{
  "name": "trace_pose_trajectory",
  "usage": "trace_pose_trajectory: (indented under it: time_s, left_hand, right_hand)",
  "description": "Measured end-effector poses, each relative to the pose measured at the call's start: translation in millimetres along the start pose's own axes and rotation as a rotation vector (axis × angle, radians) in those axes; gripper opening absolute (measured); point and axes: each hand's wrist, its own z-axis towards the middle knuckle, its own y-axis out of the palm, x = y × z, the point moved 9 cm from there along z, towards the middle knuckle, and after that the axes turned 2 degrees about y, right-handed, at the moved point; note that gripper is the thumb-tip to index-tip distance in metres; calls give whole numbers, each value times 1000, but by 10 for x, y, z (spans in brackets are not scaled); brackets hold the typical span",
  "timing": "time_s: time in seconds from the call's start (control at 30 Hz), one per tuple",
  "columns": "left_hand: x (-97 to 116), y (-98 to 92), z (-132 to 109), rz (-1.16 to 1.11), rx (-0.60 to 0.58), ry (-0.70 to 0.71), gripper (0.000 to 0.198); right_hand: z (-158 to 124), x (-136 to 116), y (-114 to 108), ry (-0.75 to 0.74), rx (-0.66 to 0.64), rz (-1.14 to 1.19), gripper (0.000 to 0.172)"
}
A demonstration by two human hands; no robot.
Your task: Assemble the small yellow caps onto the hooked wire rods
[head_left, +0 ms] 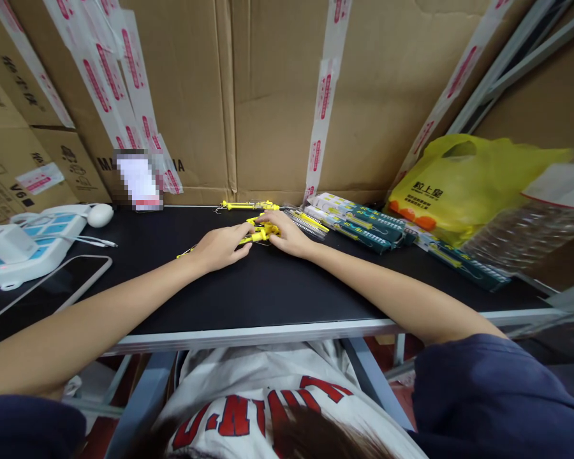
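Observation:
My left hand (224, 248) is closed round a slim yellow plastic tool (255, 237) with thin metal parts, its fingers and thumb pinching the shaft. Pressed close beside it, my right hand (287, 236) curls its fingers over the same cluster of yellow tools. How many pieces lie under the fingers is hidden. Behind the hands, another yellow tool (249, 205) with a small wire hook lies flat near the cardboard. Just right of my right hand sits a bunch of thin metal rods and yellow pieces (310, 223).
Dark green and white slim packages (354, 223) are stacked at the right, near a yellow plastic bag (459, 185) and a clear plastic container (536, 223). On the left are a power strip (52, 252), a phone (52, 293) and a cable (95, 241). Cardboard (272, 102) walls the back.

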Motion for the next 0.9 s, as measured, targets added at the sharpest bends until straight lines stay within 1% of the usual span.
trace_pose_trajectory:
  time_s: [0.1, 0.2, 0.3, 0.4, 0.5, 0.77, 0.9]
  left_hand:
    - [1, -19, -6, -18, 10, 0, 33]
    - [-8, -24, -10, -28, 6, -2, 34]
    - [-6, -18, -13, -39, -2, 12, 36]
    - [2, -5, -14, -55, -12, 32, 39]
    - [-18, 3, -14, -63, -18, 21, 41]
    - [-59, 20, -7, -71, -16, 16, 40]
    - [-73, 25, -9, -74, -8, 4, 40]
  right_hand:
    - [-70, -131, -75, -26, 3, 23, 44]
    - [-105, -260, -105, -40, 5, 39, 36]
    - [-97, -316, -108, -18, 22, 46, 30]
    - [-83, -314, -96, -2, 25, 48, 28]
    - [-81, -291, -90, 5, 17, 47, 26]
    - [-97, -233, -110, 64, 18, 53, 24]
    - [-95, -223, -116, 67, 25, 59, 23]
